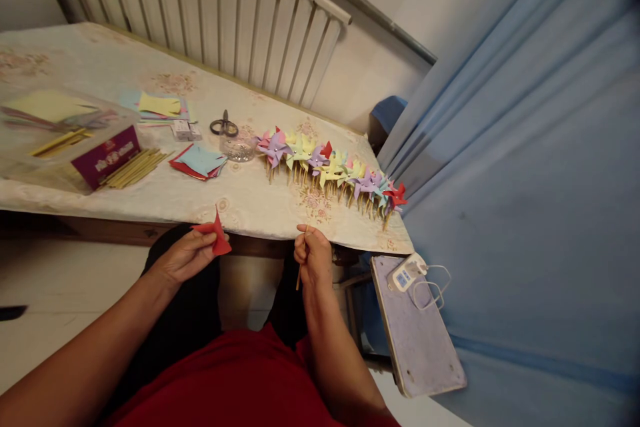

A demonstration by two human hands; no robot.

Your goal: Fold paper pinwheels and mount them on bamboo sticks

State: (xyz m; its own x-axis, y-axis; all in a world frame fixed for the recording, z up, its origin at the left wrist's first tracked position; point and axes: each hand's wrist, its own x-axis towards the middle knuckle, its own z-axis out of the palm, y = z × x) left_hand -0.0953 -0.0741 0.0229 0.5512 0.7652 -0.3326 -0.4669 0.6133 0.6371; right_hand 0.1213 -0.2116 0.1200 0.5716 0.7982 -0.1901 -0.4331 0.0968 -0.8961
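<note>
My left hand (193,255) pinches a red paper pinwheel head (219,237) just off the table's front edge. A thin wooden stick (299,276) is gripped in my right hand (315,253), its lower end pointing down past the fingers. The two hands are apart, over my lap. Beyond them on the table lie a stack of light blue and red paper pieces (203,161), a clear container of small pins (239,149) and black-handled scissors (225,125). Finished paper pinwheels (330,170) on sticks form a long row toward the right.
A clear plastic box (50,163) holds paper and sticks at the left, with a bundle of loose sticks (134,168) beside it. Coloured paper (160,105) and small boxes (186,130) lie behind. At right, a stool (425,347) bears a white power strip (407,272), near a blue curtain (540,200).
</note>
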